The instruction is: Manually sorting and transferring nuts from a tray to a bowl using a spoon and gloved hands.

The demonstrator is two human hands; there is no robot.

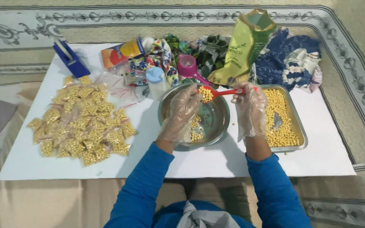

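Note:
Both hands wear thin clear plastic gloves. My right hand (250, 109) grips the handle of a red spoon (222, 92) heaped with yellow beans. My left hand (181, 113) holds a small clear bag partly filled with beans under the spoon's bowl, above a round steel bowl (220, 122). To the right stands a rectangular steel tray (297, 122) full of the same yellow beans.
A heap of several filled small bags (83, 124) lies on the white sheet at left. A blue tape dispenser (70, 58), an orange packet (121, 52), a white bottle (156, 80), a pink cup (187, 65), a green pouch (243, 46) and patterned cloths (292, 59) line the far side.

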